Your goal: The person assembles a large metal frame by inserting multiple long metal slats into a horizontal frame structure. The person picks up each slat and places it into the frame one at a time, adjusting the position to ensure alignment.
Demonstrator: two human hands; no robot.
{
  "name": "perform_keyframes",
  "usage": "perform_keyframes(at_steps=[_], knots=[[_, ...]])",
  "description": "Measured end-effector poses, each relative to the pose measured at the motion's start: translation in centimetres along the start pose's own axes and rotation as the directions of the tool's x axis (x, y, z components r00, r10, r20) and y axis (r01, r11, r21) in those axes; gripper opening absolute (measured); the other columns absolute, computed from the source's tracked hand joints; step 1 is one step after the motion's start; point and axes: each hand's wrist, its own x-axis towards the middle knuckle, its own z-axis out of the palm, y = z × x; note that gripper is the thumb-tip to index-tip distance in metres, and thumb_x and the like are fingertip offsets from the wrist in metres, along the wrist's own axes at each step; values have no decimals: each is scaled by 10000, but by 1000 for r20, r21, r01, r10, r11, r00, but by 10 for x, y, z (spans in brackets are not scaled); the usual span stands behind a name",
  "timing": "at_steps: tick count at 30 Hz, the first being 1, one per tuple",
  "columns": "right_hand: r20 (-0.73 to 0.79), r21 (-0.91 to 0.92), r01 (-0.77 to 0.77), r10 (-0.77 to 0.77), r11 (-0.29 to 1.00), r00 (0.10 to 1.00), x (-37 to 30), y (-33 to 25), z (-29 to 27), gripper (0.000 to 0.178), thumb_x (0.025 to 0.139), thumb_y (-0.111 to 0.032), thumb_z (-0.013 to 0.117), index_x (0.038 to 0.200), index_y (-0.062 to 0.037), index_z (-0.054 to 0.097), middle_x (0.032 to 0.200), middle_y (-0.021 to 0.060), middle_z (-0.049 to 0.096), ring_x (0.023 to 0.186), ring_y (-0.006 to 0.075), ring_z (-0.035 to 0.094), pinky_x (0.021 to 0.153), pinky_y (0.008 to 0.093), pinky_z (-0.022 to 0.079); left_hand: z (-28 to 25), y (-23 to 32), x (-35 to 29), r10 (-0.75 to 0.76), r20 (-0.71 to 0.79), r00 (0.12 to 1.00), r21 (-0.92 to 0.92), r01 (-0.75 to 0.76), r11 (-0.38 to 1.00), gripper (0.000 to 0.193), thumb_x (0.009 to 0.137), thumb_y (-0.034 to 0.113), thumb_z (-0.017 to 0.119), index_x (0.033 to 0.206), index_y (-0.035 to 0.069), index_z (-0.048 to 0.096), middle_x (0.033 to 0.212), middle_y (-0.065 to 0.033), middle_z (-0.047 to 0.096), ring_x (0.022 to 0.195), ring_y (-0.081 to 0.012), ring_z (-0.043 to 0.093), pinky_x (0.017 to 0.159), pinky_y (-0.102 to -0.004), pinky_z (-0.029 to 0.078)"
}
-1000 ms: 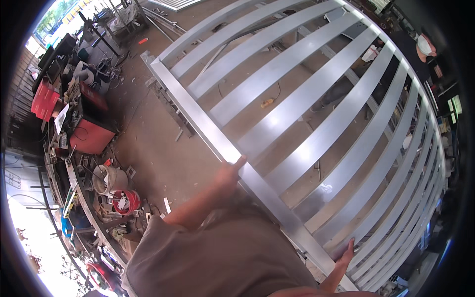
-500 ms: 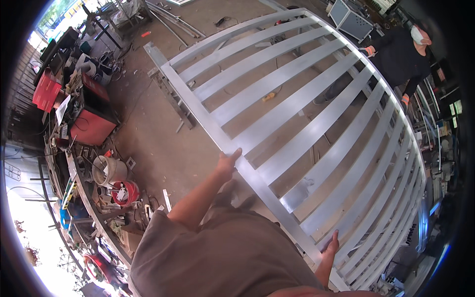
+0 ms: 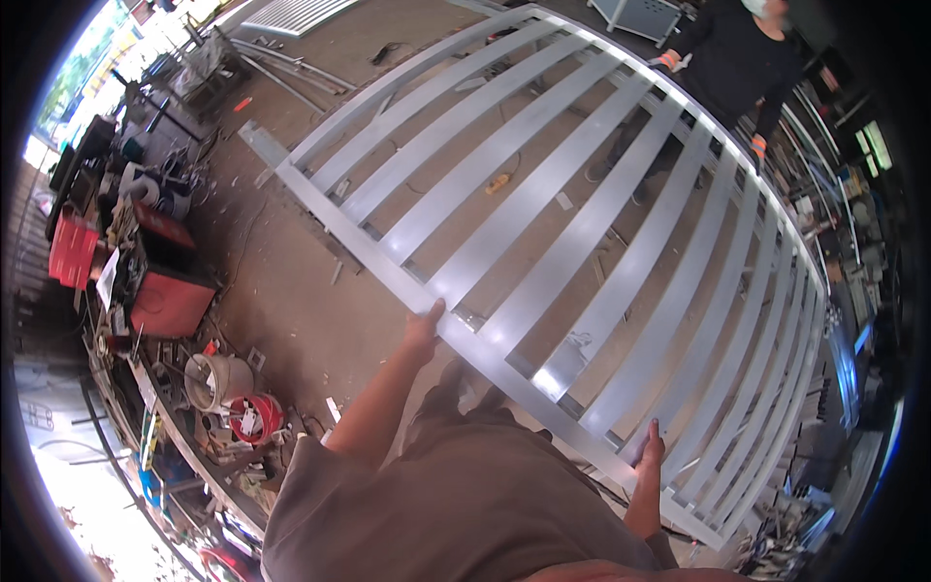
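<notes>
A large silver metal slatted panel (image 3: 543,199) stretches across the view, its long near rail running from upper left to lower right in front of me. My left hand (image 3: 424,325) grips that rail near its middle, thumb on top and the other fingers hidden below. Farther right, my right hand (image 3: 650,452) holds the same rail, thumb up beside a slat. Across the panel, a person in dark clothes (image 3: 722,63) with orange-cuffed gloves stands at the far rail; one glove (image 3: 669,60) is at that rail.
Metal bars (image 3: 291,73) lie on the floor at the far left. A cluttered bench with a red cabinet (image 3: 173,303), a white bucket (image 3: 215,380) and a red bucket (image 3: 257,419) stand on my left. A yellow tool (image 3: 497,183) lies on the floor beneath the panel. Metal stock lines the right side.
The view has shifted, and the panel now sits farther left in it. Both my hands keep their hold on the near rail. The other person remains at the far rail.
</notes>
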Motion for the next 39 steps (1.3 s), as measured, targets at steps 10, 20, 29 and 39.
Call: perform_keyframes(at_steps=[10,20,29,39], knots=[[122,147,-49,31,988,992,19,20,6,722,913,-602,746,1345,-40,609,1177,76,692,1066,252,648,977,462,514,-20,-18,12,220,220,950,164,-258,952,662,1007,346,711,1541,122,389,1468,-123,534,1323,-313,557,1071,-561,495],[55,32,-50,48,998,997,37,36,8,987,861,-664,755,1481,43,453,1387,170,591,1254,310,579,1092,507,449,-17,-10,10,30,52,998,241,-42,970,625,998,502,687,1443,79,564,1402,-103,603,1259,-280,599,1020,-476,520],[-52,12,-67,67,998,996,11,32,19,945,859,-660,744,1507,-12,512,1414,174,610,1329,283,544,1080,499,453,-27,1,31,-144,-67,987,530,158,833,636,943,625,686,1381,166,633,1213,-33,662,969,-166,670,684,-292,565],[-5,-79,-17,17,997,1000,-4,17,26,1103,794,-719,726,1477,114,489,1454,309,572,1357,400,566,1111,459,459,-32,7,33,-62,231,971,647,-105,755,689,1014,83,653,1615,135,320,1385,-121,520,1114,-218,588,765,-311,569]])
